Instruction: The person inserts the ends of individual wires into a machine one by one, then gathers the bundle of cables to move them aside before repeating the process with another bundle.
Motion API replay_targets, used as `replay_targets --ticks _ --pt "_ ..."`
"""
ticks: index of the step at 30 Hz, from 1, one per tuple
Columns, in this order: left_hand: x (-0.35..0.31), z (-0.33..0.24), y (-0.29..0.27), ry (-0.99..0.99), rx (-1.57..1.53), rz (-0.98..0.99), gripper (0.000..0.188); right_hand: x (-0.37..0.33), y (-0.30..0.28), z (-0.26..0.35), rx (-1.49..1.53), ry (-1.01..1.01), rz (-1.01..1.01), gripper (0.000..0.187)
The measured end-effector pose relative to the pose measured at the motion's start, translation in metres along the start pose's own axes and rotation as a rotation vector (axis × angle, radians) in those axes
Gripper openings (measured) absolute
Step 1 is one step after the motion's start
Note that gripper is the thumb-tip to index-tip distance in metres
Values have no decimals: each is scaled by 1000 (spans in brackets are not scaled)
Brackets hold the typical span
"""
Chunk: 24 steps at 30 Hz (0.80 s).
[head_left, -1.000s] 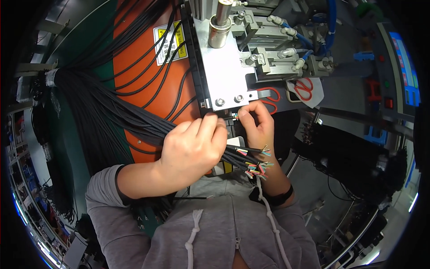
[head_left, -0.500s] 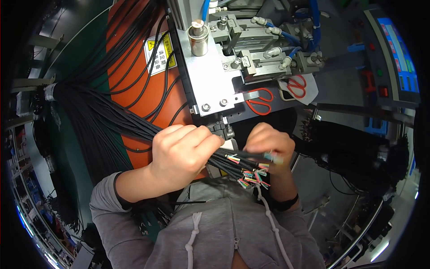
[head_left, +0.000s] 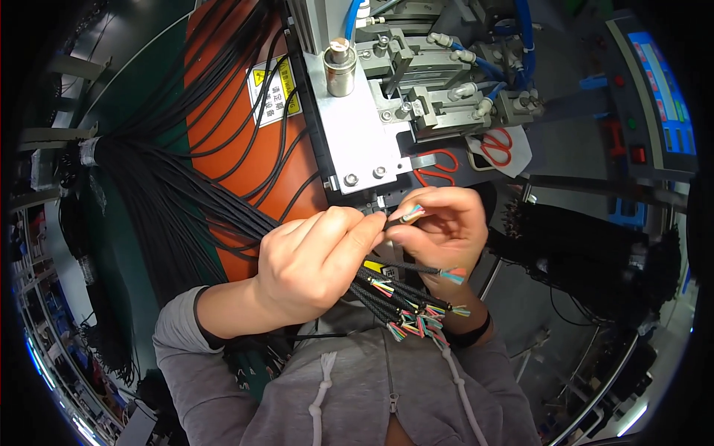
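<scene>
Left hand (head_left: 316, 256) grips one bundle (head_left: 216, 199), right hand (head_left: 445, 229) one cable (head_left: 397, 221).

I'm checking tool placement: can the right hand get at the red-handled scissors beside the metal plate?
Probably yes: those red-handled scissors lie just beyond the right hand, with nothing visible between them, though it is curled about a cable end.

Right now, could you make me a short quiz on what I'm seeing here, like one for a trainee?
1. True or false: the left hand is empty.
2. Which surface bears the yellow-and-white label: A, the grey sweatshirt; B, the orange panel?
3. Fill in: the black cables end in thin ____ of several colours.

Key: 1. False, it grips a bundle of the black cables. 2. B. 3. wires.
</scene>
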<state>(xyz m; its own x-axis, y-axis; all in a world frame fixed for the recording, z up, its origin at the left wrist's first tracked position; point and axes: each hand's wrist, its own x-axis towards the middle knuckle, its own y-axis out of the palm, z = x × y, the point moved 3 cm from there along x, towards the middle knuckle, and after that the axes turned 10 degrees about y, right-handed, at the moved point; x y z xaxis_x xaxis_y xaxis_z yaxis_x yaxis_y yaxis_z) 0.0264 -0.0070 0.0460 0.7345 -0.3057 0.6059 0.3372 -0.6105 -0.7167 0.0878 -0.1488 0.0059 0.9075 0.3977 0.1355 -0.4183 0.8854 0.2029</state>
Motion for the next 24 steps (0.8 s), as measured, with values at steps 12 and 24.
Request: replay_targets --ticks 12,24 --pt "-3 0 2 83 113 -75 20 2 -2 25 -609 -418 13 18" --pt "1 -4 1 96 147 8 32 3 -13 18 -298 54 71 13"
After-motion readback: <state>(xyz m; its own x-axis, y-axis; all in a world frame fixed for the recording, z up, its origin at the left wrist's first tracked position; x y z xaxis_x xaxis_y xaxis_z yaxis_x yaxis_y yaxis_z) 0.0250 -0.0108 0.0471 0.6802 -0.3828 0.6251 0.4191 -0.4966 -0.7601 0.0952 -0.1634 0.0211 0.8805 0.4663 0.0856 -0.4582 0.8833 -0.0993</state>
